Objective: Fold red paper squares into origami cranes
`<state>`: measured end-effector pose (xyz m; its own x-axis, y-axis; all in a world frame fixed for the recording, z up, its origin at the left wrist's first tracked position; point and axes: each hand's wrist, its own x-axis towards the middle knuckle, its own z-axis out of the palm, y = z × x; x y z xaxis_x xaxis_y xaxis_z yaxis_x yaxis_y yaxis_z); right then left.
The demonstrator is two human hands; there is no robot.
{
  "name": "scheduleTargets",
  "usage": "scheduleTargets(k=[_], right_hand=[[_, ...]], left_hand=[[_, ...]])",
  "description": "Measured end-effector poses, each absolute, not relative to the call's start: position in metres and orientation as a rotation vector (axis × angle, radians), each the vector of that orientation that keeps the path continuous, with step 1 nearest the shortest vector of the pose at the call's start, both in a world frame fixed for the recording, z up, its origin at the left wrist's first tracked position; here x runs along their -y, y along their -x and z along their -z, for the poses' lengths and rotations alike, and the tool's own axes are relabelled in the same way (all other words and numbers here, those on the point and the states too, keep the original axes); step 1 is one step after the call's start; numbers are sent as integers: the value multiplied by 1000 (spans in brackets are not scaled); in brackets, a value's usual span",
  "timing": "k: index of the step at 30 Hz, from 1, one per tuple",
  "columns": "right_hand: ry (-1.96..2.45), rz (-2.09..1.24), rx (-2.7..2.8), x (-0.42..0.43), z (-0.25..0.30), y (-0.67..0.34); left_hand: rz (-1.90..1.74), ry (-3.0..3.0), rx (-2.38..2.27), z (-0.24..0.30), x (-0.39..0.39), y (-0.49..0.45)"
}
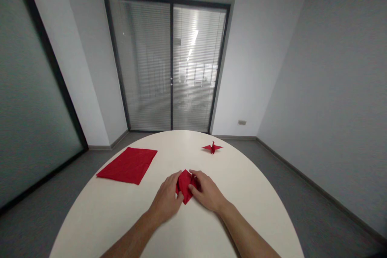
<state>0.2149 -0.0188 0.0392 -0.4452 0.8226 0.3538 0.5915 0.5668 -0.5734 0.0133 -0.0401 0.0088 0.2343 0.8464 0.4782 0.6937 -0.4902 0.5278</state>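
Observation:
A small piece of folded red paper [185,185], roughly diamond-shaped with its lower point towards me, is between my hands over the middle of the table. My left hand [168,196] grips its left edge, fingers curled along the far side and thumb near the lower point. On the opposite edge, my right hand [208,190] has its thumb on the paper's face and its fingers around the side. Parts of the paper's side flaps are hidden under the fingers. Beyond my right hand stands a red origami crane [213,148] with spread wings.
A larger red sheet [128,166] lies flat at the left of the round white table [242,209]. The table's curved edge runs around the work area. Behind it are glass doors with blinds [171,64] and pale walls.

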Motion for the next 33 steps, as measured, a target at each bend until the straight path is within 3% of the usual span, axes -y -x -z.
scheduleTargets(k=[26,33], right_hand=[[1009,-603,2179,13,-40,-226],[1109,-763,2035,11,-38,-227]], left_hand=[[-1145,-2188,-1412,-14,37,-5],[-1198,-2141,-1422,-23,39,-6]])
